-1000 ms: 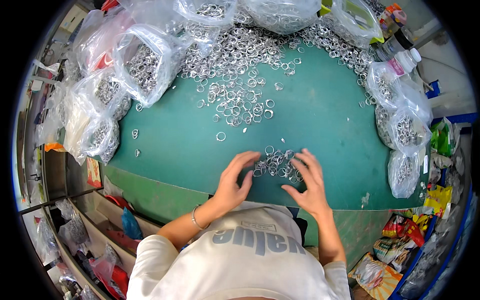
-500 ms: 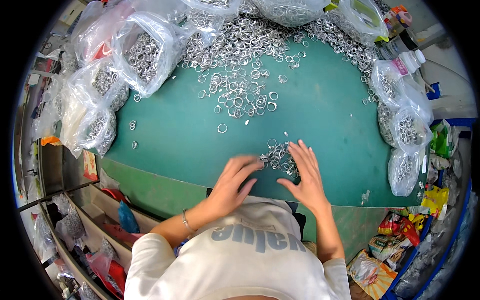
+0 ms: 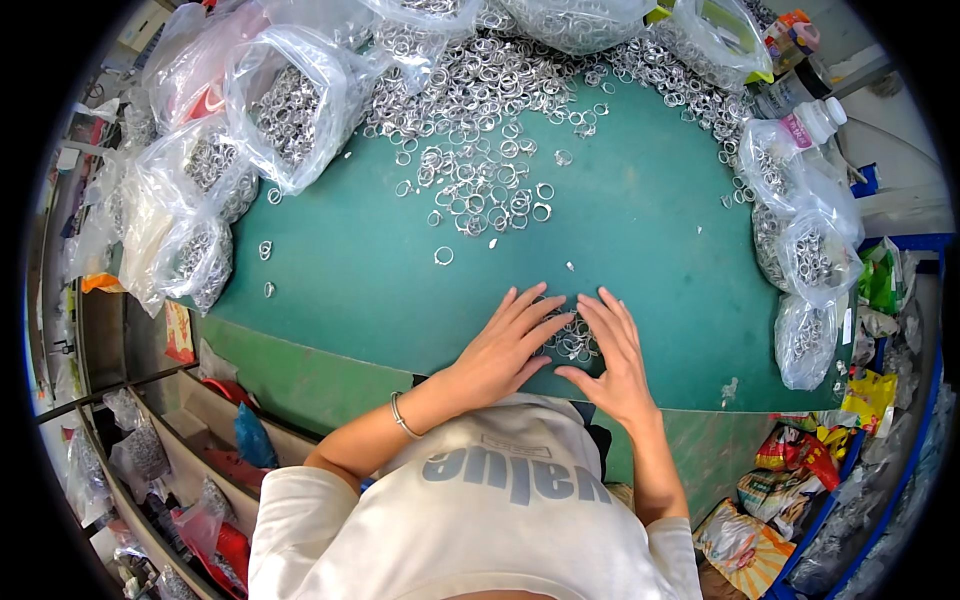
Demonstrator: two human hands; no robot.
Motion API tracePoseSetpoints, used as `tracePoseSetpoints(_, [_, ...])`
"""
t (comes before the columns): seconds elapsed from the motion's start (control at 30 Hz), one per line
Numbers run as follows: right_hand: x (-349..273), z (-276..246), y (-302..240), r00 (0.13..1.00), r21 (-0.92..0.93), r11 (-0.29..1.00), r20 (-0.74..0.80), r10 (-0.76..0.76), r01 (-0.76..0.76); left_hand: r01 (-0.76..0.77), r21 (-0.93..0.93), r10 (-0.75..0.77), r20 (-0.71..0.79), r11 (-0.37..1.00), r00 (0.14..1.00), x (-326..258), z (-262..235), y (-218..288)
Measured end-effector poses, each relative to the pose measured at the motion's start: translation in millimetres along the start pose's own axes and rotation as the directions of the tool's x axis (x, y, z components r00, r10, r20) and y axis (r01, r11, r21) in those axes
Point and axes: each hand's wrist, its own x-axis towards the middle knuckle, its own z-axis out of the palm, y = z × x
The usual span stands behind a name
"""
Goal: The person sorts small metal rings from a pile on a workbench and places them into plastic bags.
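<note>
Left hand [image 3: 503, 347] flat and open, fingers spread, palm down on the green surface [image 3: 650, 230], fingertips at the left edge of a small cluster of metal rings [image 3: 572, 338]. Right hand [image 3: 615, 358] likewise open and flat, fingers reaching up and left, touching the cluster from the right. No grip closed on anything; rings merely penned between the two hands, near the surface's front edge. Thin bracelet [image 3: 400, 415] on the left wrist. Farther up, a single ring [image 3: 443, 256] lying alone, and beyond it a loose scatter of rings [image 3: 480, 195] thickening into a big heap [image 3: 480, 80] along the far side. To the left, clear bags of rings [image 3: 285, 105] stacked at the surface's edge, more such bags [image 3: 810, 265] slumped on the right. White-capped bottle [image 3: 800, 115] at the upper right, beside those bags. Colourful wrappers [image 3: 800, 455] below the right edge, off the surface. White shirt with grey print at the bottom of view.
</note>
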Motion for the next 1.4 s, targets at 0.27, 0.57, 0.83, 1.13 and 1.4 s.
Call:
tracePoseSetpoints(0.27, [4.8, 16.4, 7.1, 0.993, -0.003, 1.000, -0.111, -0.026, 0.026, -0.091, 0.149, 0.095, -0.017, 0.985, 0.995, 10.3, 2.3, -11.8])
tracePoseSetpoints(0.57, [11.3, 15.3, 6.7, 0.970, -0.115, 0.992, -0.228, -0.084, 0.059, -0.019, -0.050, 0.000, -0.358, 0.999, 0.934, 23.3, 0.4, -30.5])
tracePoseSetpoints(0.83, [14.4, 18.3, 14.8, 0.952, -0.128, 0.988, -0.281, -0.122, 0.089, -0.105, -0.994, -0.649, -0.072, -0.012, 0.757, 26.4, -42.1, -23.5])
tracePoseSetpoints(1.13, [31.2, 12.2, 11.4, 0.798, 0.365, 0.922, -0.513, 0.316, -0.130, -0.055, -0.823, -0.557, 0.332, -0.565, 0.761, -13.1, -51.9, -15.3])
tracePoseSetpoints(1.4, [32.5, 16.0, 29.4, 0.714, 0.607, 0.793, -0.528, 0.459, -0.061, 0.069, -0.857, -0.469, 0.346, -0.511, 0.813, -0.6, -49.9, -8.8])
